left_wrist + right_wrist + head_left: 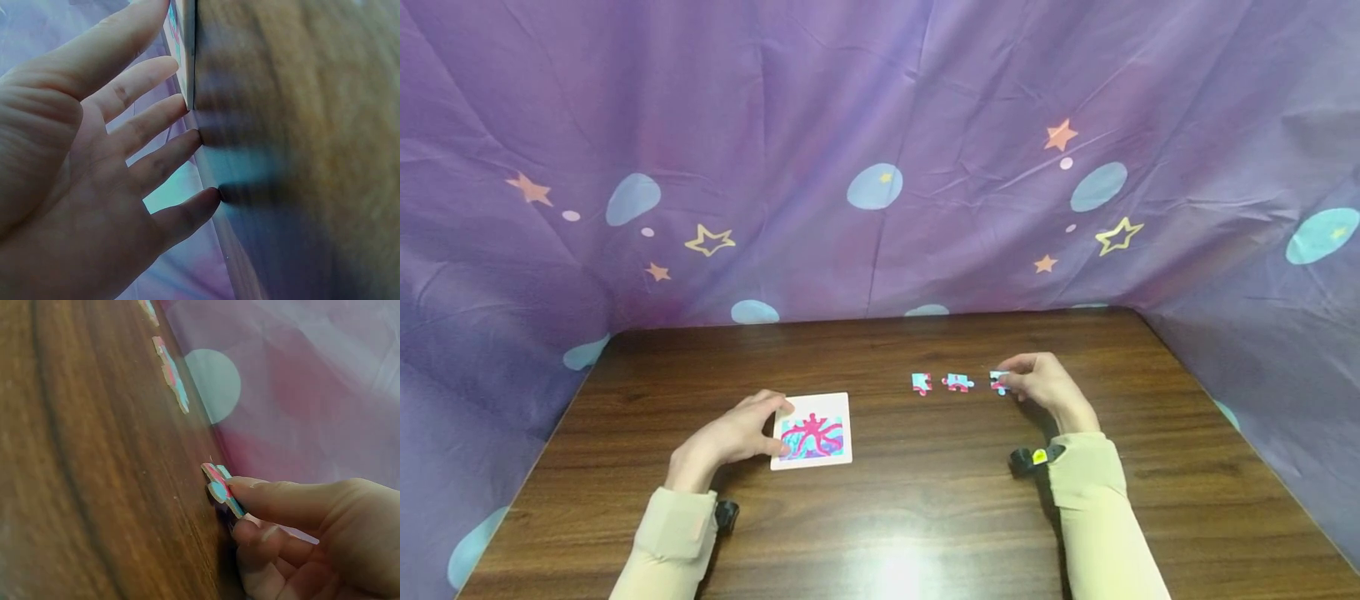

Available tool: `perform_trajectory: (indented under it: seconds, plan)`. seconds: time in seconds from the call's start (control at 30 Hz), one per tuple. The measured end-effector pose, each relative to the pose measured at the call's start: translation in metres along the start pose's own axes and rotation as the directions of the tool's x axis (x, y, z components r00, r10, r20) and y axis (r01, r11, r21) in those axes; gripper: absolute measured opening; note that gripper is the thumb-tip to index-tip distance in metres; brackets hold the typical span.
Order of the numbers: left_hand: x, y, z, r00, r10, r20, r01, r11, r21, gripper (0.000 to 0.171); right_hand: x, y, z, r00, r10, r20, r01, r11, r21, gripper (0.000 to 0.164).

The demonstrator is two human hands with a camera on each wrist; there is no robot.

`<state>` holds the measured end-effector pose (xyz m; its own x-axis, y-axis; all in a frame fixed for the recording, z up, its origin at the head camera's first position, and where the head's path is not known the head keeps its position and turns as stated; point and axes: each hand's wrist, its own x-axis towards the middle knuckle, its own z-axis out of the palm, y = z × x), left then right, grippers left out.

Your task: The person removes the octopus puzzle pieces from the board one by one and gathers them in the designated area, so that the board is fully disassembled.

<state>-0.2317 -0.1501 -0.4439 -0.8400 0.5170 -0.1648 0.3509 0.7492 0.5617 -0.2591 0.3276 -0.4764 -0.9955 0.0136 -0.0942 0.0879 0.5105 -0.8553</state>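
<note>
Pinched between the thumb and fingertips of the right hand (1047, 387) is a puzzle piece (996, 381) in pale blue and pink, tilted, close to the table (880, 500); whether its lower edge touches the wood is hard to tell. Two more pieces lie flat in a row to its left: a middle piece (958, 383) with knobs on both sides, and a left piece (921, 382), each well apart from the next. Left of that row and nearer the person sits a white square puzzle tray (842, 404), flat on the table, its lower part filled by a picture (812, 437) of a pink figure with curling arms on blue and purple. The left hand (730, 437) rests at the left side of this tray, fingers spread and fairly straight, thumb on the near left corner and a fingertip on the far left one. Behind the brown tabletop hangs a purple cloth (820, 108) with stars and blue ovals.
</note>
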Motion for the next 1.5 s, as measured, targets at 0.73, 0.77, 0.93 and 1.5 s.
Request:
perform_trajectory:
  seconds: [0.73, 0.77, 0.93, 1.5]
  plan:
    - [0.0, -0.003, 0.0, 1.0, -0.004, 0.003, 0.004, 1.0, -0.013, 0.053, -0.002, 0.0, 0.002, 0.998, -0.027, -0.065, 0.032, 0.997, 0.064, 0.037]
    - [0.0, -0.002, 0.0, 1.0, -0.003, 0.002, 0.003, 1.0, -0.013, 0.053, -0.002, 0.0, 0.002, 0.998, -0.026, -0.064, 0.03, 0.997, 0.07, 0.037]
    - [0.0, -0.002, 0.0, 1.0, -0.002, 0.003, 0.002, 1.0, -0.008, 0.053, -0.003, -0.004, 0.001, 0.998, -0.022, -0.06, 0.028, 0.994, 0.108, 0.038]
    - [0.001, -0.001, 0.0, 1.0, 0.001, 0.004, -0.001, 1.0, -0.01, 0.052, -0.028, -0.049, 0.009, 0.986, -0.14, -0.091, 0.155, 0.97, 0.188, 0.034]
